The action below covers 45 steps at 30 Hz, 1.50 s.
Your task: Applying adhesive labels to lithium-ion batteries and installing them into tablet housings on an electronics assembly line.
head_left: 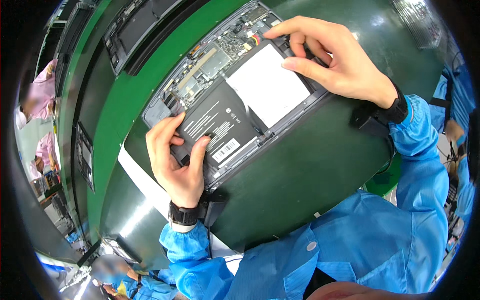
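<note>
An opened laptop base (162, 110) lies tilted on the dark green bench, its inside facing up. A circuit board (215, 62) fills its far side, and a black battery (212, 117) with printed marks and a bare white panel (267, 85) lies along its near side. My left hand (175, 167) is at the battery's left end, thumb on its surface and fingers bent by the corner, apart. My right hand (345, 62) is over the right end; its index finger reaches a small coloured cable (256, 39) and its thumb touches the white panel's edge.
Another opened laptop part (132, 37) lies on the line beyond, and a further one (85, 155) is at the left. Clear plastic packaging (415, 22) sits at the far right. People in pink (45, 95) and blue (150, 285) work nearby.
</note>
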{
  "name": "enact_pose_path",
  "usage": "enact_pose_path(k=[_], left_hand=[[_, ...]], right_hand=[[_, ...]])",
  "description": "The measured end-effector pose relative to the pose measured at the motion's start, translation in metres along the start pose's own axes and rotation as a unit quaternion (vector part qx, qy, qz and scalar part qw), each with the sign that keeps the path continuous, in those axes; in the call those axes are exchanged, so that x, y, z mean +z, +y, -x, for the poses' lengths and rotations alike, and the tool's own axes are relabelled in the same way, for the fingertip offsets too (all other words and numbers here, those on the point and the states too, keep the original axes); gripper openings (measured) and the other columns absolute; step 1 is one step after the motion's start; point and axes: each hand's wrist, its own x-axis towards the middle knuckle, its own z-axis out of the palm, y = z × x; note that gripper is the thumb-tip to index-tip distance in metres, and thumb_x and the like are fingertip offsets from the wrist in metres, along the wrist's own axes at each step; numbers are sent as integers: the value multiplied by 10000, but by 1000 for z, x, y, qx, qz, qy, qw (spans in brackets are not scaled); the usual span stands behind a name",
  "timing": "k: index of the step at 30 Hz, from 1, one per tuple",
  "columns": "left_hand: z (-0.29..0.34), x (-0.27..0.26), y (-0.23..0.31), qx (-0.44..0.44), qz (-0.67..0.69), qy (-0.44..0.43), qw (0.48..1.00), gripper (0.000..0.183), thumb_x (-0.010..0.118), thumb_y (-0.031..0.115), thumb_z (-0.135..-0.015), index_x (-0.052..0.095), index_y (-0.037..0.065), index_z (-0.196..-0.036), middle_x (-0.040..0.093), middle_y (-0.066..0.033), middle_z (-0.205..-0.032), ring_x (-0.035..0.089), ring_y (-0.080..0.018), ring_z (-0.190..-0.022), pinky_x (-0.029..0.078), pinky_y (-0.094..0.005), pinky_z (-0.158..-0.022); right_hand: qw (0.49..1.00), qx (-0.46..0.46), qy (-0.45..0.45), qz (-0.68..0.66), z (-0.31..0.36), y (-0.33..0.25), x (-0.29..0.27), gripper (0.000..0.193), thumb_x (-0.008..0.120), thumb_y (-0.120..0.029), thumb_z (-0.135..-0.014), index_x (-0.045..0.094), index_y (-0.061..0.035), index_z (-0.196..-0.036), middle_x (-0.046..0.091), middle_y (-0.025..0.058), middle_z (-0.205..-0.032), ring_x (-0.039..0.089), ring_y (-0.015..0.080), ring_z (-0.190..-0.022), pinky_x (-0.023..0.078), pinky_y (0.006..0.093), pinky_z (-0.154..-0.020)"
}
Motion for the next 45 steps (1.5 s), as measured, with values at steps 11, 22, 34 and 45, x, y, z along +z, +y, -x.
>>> enact_pose_path(k=[11,22,34,45], left_hand=[[-4,2,3,-1,-9,-4,1000,473,798,-26,-837,664,-2,-1290,590,-117,-1287,517,-174,-996,439,-288,-888],[-2,4,4,8,-24,12,1000,524,875,-1,-765,685,27,-1253,594,-80,-1207,507,-158,-921,460,-292,-860],[-4,1,0,31,-5,15,999,518,896,9,-757,697,26,-1235,615,-95,-1233,535,-163,-944,475,-293,-848],[-3,-3,5,29,-29,-14,999,640,945,88,-692,692,41,-1278,603,-103,-1259,567,-214,-1058,485,-336,-905]], right_hand=[[999,-25,-22,43,-2,5,-7,541,841,-161,-796,645,-86,-1295,430,45,-721,487,211,-667,414,381,-631],[999,11,-38,17,6,-6,-6,561,819,-135,-799,631,-89,-1326,449,26,-763,464,172,-638,404,337,-579],[997,27,-62,32,6,-5,-7,674,841,-152,-769,601,-119,-1398,436,-42,-842,288,76,-625,262,265,-580],[998,2,-46,35,11,-6,-9,677,871,-128,-750,603,-100,-1371,448,9,-805,410,132,-629,364,314,-563]])
